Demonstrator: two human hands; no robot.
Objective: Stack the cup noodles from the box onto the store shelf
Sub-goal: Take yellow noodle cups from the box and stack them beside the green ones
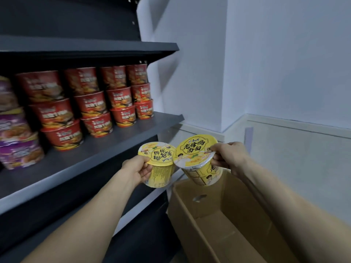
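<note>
The dark shelf carries stacked red cups, with purple cups to their left. An open box stands beside it. Between them, in the air, the left hand grips the left cup. The right hand pinches the rim of the right cup, which tilts. The two rims are just beside each other.

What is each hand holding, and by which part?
The left hand grips the left yellow cup by its side under the rim; the right hand pinches the right cup at its lid edge.
</note>
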